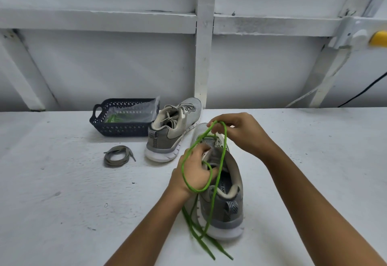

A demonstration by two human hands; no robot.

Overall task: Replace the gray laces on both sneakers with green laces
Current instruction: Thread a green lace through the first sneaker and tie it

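A gray sneaker (225,194) stands near me on the white table, heel toward me, with no gray lace in it. A green lace (217,179) loops over it and trails onto the table in front. My right hand (240,131) pinches the lace's top loop above the toe end. My left hand (194,171) holds the sneaker's tongue area with the lace looped around it. A second gray sneaker (171,133) with its gray lace in place stands farther back. A removed gray lace (117,156) lies coiled to the left.
A dark blue perforated basket (117,128) at the back left holds a clear bag (132,112) with green laces inside. A white framed wall (204,56) rises right behind the table's (62,203) far edge. A yellow object (379,38) shows at the upper right.
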